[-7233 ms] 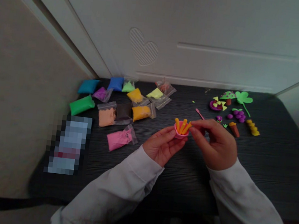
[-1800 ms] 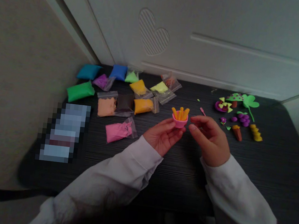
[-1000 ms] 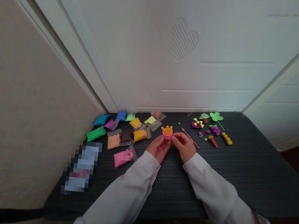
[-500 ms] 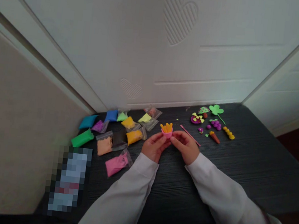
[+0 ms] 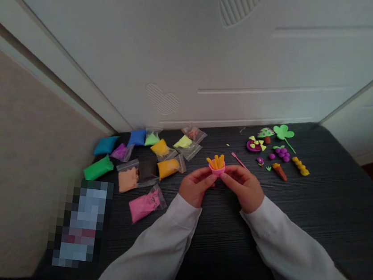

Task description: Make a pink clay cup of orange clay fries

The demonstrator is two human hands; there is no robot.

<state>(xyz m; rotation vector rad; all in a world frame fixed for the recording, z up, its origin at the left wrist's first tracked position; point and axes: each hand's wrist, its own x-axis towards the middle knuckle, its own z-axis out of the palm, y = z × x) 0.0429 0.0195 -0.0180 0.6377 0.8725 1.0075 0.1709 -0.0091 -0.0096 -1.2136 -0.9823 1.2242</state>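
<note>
Your left hand (image 5: 195, 186) and right hand (image 5: 247, 189), fingers nearly closed, pinch the pink cup (image 5: 217, 171) of orange fries (image 5: 216, 162) between them above the black table (image 5: 222, 238), near the pink stick (image 5: 238, 160).

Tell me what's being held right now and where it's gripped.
The pink cup of orange sticks, held at its lower sides between the left hand and right hand.

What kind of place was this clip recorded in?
Probably a room in a home, set up for clay crafts: a dark table against a white panel with embossed hearts, bags of coloured clay, and small finished-looking models such as a green clover.
</note>
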